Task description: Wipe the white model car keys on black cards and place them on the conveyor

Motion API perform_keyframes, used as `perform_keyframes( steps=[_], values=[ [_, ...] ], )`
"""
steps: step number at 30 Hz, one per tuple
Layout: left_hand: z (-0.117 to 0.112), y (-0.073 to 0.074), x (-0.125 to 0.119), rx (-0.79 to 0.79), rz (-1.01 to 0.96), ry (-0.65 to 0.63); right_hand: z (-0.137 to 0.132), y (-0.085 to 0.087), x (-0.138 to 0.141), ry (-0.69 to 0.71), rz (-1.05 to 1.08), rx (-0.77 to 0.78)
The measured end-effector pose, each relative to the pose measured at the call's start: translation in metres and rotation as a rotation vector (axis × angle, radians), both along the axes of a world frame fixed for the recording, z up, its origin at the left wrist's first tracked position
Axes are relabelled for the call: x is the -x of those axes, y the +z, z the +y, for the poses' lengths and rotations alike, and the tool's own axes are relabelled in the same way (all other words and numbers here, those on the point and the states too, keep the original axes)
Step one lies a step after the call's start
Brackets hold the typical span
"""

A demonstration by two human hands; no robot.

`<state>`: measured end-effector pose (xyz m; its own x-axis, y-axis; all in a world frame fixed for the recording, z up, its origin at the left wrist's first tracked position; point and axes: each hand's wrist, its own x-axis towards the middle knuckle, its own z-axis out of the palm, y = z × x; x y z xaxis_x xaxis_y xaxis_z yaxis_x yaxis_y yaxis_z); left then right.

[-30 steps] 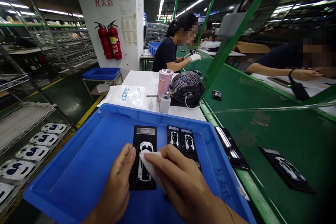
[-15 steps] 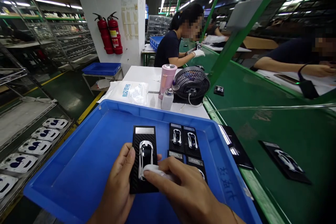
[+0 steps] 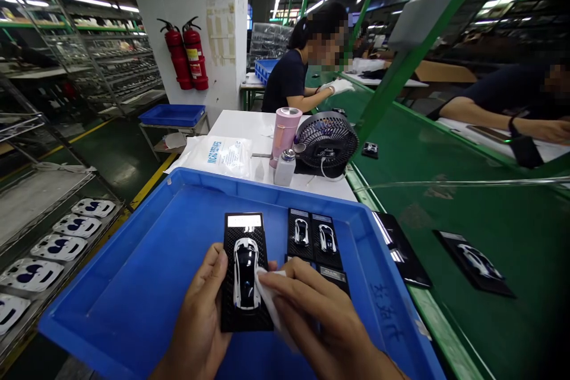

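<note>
Blue plastic forms the shallow rectangular tray point(image 3: 133, 285), whose walls corral the pieces. The left hand point(image 3: 200, 317) is half closed, thumb on the left edge of the black carbon-weave rectangular plaque with a white model car point(image 3: 246, 273). It grips the plaque, probably so it cannot slide. The right hand point(image 3: 320, 323) pinches a folded white cloth wipe point(image 3: 269, 300) against the car's right flank. Smaller black car plaques point(image 3: 314, 237) lie flat just beside, towards the green conveyor belt point(image 3: 445, 190).
</note>
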<state>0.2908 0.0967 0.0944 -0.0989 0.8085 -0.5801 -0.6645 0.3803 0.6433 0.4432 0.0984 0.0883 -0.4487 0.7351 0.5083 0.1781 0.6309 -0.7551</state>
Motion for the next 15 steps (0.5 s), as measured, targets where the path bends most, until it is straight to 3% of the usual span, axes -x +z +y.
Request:
perform_keyframes(
  steps=[3, 7, 15],
  values=[
    [0.001, 0.0, 0.003, -0.077, -0.047, -0.068, 0.0, 0.007, -0.003, 0.026, 0.049, -0.013],
    [-0.002, 0.001, 0.004, -0.147, -0.066, -0.108, 0.003, 0.008, -0.007, -0.078, 0.037, -0.08],
    [-0.007, 0.002, 0.0, -0.295, 0.038, -0.155, -0.005, -0.005, -0.002, -0.162, -0.359, -0.361]
  ],
)
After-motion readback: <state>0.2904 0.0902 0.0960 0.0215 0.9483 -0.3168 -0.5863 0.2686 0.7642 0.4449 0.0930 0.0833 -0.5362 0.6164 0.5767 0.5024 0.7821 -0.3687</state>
